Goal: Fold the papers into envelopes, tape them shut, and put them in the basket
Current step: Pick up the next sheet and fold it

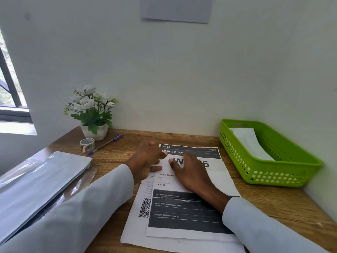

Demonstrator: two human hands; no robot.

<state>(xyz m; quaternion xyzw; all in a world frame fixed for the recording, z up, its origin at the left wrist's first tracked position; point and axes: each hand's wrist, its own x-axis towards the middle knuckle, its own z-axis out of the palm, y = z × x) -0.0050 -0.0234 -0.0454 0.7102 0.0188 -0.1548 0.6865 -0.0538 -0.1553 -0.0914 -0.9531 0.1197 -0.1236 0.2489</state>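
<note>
Printed paper [184, 207] lies lengthwise toward the wall, hands on it.

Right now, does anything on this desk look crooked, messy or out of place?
Mostly tidy. The top printed sheet lies slightly askew on the white sheet under it, edges not lined up. The pen lies loose and slanted beside the tape roll. The white paper in the green basket leans against its wall rather than lying flat.

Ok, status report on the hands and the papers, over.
Right hand flat on top printed sheet. Left hand at its left edge, fingers curled, grip unclear. One folded paper in green basket. Tape roll untouched.
</note>
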